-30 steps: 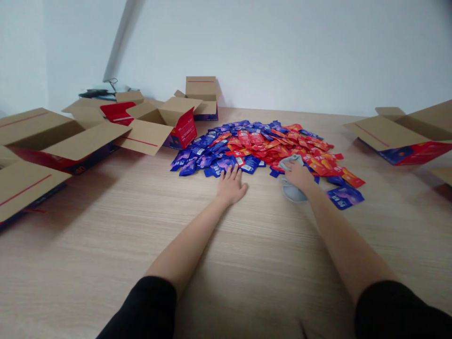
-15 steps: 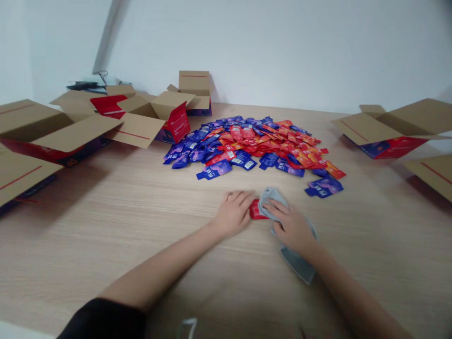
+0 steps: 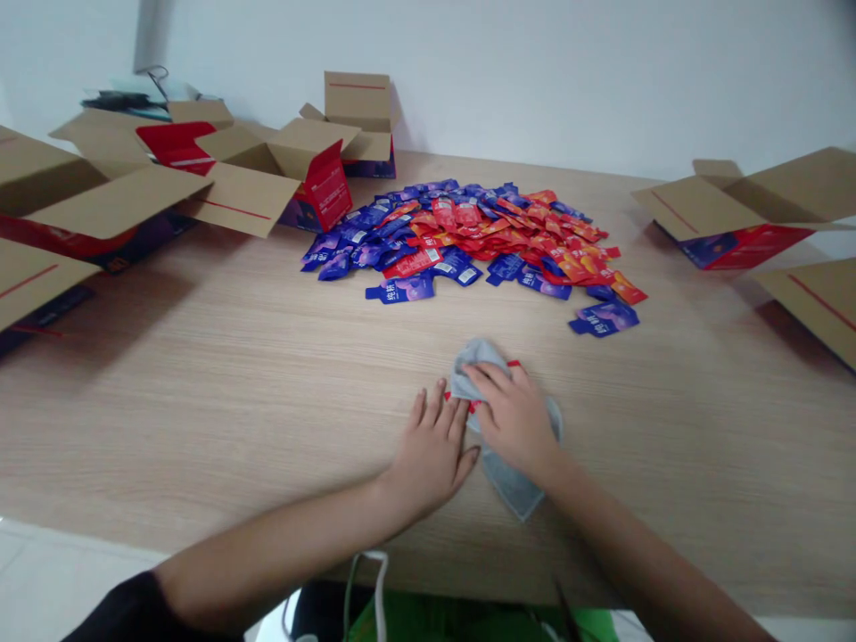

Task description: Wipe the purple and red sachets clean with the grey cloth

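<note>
one red sachet [image 3: 473,407] under a grey cloth [image 3: 512,484], in front of the sachet pile [image 3: 461,234]

sachet pile = landmark: blue and red-orange tabbed sachets heaped on the wood-grain table [image 3: 220,383].

red sachet: on the table, near side of the pile, well apart from it. mostly covered, only red bits show at the edges.

right hand [image 3: 518,423]: fingers bent over the bunched cloth, has hold of it, pressed down over the sachet. loose end of cloth trails off on the side away from the pile.

left hand [image 3: 428,455]: palm down, fingers extended and slightly spread, not closed around anything. fingertips right at the sachet's left edge; can't tell how hard they press.

strays at the pile's near edge: blue sachet [image 3: 405,289] front-left, second blue sachet [image 3: 605,318] front-right.

open cartons around the pile: red-flap carton [image 3: 327,192] just beside its left end, small carton [image 3: 359,134] behind that end, wide-open carton [image 3: 742,218] off to the right.
</note>
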`<state>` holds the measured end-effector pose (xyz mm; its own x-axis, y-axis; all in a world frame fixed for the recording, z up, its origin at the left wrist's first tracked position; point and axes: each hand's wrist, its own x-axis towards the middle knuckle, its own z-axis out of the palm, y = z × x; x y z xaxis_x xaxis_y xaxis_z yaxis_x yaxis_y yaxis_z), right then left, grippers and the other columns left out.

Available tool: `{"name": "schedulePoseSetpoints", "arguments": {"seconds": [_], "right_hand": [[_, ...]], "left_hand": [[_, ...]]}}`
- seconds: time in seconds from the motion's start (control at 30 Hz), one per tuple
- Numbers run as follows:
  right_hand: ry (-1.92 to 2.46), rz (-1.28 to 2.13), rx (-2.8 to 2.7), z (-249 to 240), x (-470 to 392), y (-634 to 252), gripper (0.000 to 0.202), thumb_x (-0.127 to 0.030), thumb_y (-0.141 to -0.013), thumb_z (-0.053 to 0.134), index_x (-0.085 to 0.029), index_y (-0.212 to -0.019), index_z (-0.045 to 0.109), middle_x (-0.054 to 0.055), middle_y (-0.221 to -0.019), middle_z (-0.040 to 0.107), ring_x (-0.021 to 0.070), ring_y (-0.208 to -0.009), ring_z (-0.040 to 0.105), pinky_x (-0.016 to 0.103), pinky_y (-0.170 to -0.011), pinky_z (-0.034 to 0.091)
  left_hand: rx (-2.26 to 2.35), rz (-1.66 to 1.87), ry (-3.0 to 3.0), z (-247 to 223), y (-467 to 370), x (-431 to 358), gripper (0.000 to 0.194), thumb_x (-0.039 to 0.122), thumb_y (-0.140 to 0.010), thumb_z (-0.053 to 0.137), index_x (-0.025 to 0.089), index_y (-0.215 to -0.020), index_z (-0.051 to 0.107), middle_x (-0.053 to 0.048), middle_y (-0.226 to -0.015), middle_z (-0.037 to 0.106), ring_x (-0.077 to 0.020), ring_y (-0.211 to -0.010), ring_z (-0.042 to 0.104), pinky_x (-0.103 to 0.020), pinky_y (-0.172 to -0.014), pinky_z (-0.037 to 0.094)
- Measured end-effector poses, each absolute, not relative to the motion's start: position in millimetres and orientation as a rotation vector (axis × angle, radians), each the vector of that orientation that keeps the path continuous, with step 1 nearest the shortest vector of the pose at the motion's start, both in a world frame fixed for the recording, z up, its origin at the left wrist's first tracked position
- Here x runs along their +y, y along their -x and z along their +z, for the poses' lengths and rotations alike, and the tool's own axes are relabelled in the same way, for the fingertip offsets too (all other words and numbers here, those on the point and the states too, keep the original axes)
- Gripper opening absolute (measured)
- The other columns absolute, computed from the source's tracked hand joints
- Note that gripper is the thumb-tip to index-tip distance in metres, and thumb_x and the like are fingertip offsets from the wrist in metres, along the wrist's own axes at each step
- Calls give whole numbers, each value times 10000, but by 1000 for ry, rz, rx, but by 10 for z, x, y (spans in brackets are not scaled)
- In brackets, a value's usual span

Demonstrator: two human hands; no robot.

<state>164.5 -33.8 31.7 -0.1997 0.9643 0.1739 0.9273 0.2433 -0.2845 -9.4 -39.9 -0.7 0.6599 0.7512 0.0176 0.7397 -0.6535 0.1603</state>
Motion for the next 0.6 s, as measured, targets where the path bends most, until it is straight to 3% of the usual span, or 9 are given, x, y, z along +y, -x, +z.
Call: {"name": "schedulePoseSetpoints", "arguments": {"seconds": [0.07, 0.17, 0.43, 0.53, 0.6], "right_hand": [[1791, 72, -2276, 198, -373, -1574, 509, -260, -871, 490, -250, -1373, 571, 60, -1485, 489, 354, -1217, 455, 568, -1045, 355], [1863, -36, -2238, 27, -421, -1733, 477, -259, -875, 484, -217, -1340, 582, 59, -1567, 368, 378, -1297, 372, 565, -1058, 337], [1837, 79, -1924, -15, -310, -2291, 541, -141, -889, 353, -195, -1411, 485, 144, -1300, 572, 296, -1199, 510, 491, -1006, 416], [1756, 34, -1898, 143, -235, -1983, 582, -137, -890, 340, -212, -1461, 427, 128, -1373, 538, 290, -1212, 496, 479, -998, 405], [1714, 20, -2054, 197, -205, -1692, 583, -146, -887, 366, -244, -1456, 444, 92, -1480, 467, 292, -1183, 499, 471, -964, 403]], "left_hand": [[1241, 109, -2720, -11, 100, -438, 666, 536, -974, 349, 95, -1463, 447, -159, -1537, 415, -384, -1474, 228, -555, -1173, 233], [1228, 137, -2727, -25, 115, -425, 688, 546, -970, 352, 113, -1502, 385, -135, -1576, 354, -367, -1478, 225, -527, -1175, 242], [1183, 161, -2724, -53, 117, -358, 775, 569, -949, 355, 66, -1535, 283, -161, -1618, 229, -352, -1489, 195, -517, -1188, 195], [1157, 150, -2736, -38, 95, -333, 790, 570, -944, 352, 48, -1532, 281, -174, -1622, 201, -353, -1499, 156, -533, -1196, 160], [1166, 92, -2733, -20, 78, -325, 782, 567, -929, 382, 24, -1491, 364, -203, -1602, 245, -372, -1491, 174, -541, -1196, 151]]}}
